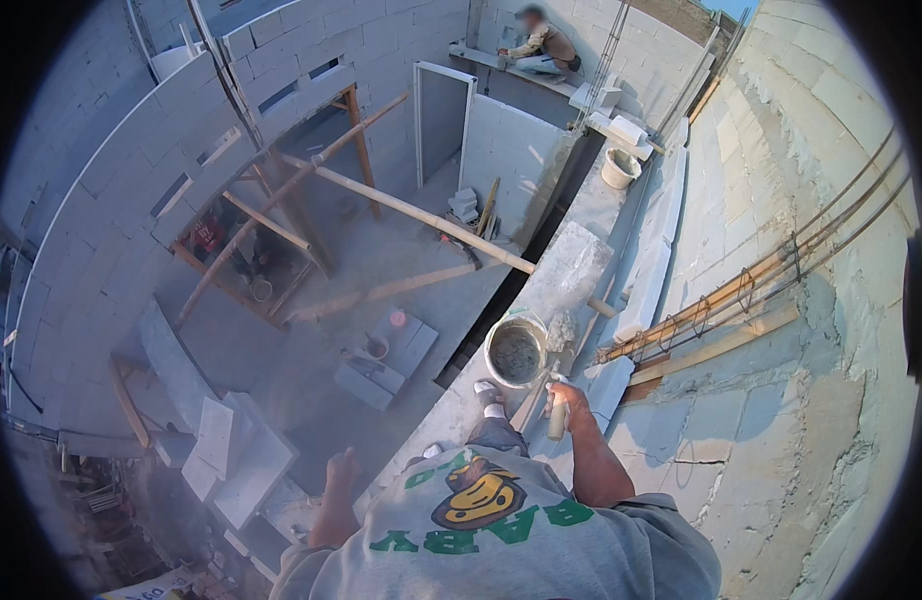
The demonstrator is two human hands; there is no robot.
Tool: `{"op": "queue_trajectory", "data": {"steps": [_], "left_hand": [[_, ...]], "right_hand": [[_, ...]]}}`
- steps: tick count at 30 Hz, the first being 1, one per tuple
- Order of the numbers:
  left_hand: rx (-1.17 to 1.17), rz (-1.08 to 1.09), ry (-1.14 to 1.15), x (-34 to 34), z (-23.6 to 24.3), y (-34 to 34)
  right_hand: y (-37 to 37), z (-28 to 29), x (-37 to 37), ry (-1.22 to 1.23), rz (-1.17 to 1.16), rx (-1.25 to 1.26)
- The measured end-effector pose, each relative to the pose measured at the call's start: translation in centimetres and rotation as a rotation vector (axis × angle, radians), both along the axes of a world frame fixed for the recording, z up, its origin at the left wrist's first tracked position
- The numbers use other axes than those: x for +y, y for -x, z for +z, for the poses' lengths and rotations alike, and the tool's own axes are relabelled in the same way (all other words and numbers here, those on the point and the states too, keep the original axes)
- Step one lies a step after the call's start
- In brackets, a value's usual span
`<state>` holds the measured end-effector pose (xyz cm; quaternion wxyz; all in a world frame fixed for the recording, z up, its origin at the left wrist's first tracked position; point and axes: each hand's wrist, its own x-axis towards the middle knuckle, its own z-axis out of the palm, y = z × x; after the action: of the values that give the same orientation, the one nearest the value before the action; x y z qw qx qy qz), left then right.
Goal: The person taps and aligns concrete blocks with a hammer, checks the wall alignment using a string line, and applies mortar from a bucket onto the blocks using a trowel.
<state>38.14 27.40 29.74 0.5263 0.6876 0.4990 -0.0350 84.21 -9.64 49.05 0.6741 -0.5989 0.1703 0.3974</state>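
Note:
I stand on a narrow concrete ledge (591, 260) along a block wall. My right hand (568, 398) grips a tool with a pale handle (556, 422), just below a round bucket of grey mortar (513, 350) on the ledge; its working end is hard to make out. A lump of grey material (561, 330) sits beside the bucket. My left hand (341, 470) hangs out to the left over the drop, holding nothing, with its fingers apart.
A co-worker (541, 50) crouches on the far ledge; another person (209, 235) is below by timber scaffolding. A bamboo pole (421, 215) spans the drop. Blocks (621, 130) and another bucket (619, 168) line the ledge. Rebar (741, 290) runs along the right wall.

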Motion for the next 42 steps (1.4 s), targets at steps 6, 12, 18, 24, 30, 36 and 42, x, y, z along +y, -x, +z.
{"op": "queue_trajectory", "data": {"steps": [6, 12, 18, 24, 30, 36, 42], "left_hand": [[0.093, 0.1, 0.114, -0.7, 1.9, -1.6], [0.079, 0.072, 0.103, -0.3, 2.0, -1.1], [-0.015, 0.026, 0.025, -0.1, 0.3, 0.2], [0.022, 0.03, -0.003, 0.0, 0.7, 0.3], [-0.095, 0.17, 0.095, 0.7, 7.4, -4.8], [-0.308, 0.098, 0.101, 0.1, 18.3, -12.1], [-0.604, -0.265, 0.26, -3.3, 38.1, -19.9]], "right_hand": [[0.1, 0.6, 0.5, 0.056, -0.022, 0.006], [0.6, 2.0, 0.9, 0.057, -0.04, -0.016], [0.2, 1.5, 0.8, 0.036, -0.009, -0.014], [0.3, 2.0, 1.4, 0.038, -0.005, -0.002], [0.3, 1.0, 0.8, 0.035, -0.01, 0.006], [0.4, 0.4, 0.3, 0.035, -0.029, 0.005], [0.5, -0.4, 0.3, 0.002, -0.036, 0.03]]}}
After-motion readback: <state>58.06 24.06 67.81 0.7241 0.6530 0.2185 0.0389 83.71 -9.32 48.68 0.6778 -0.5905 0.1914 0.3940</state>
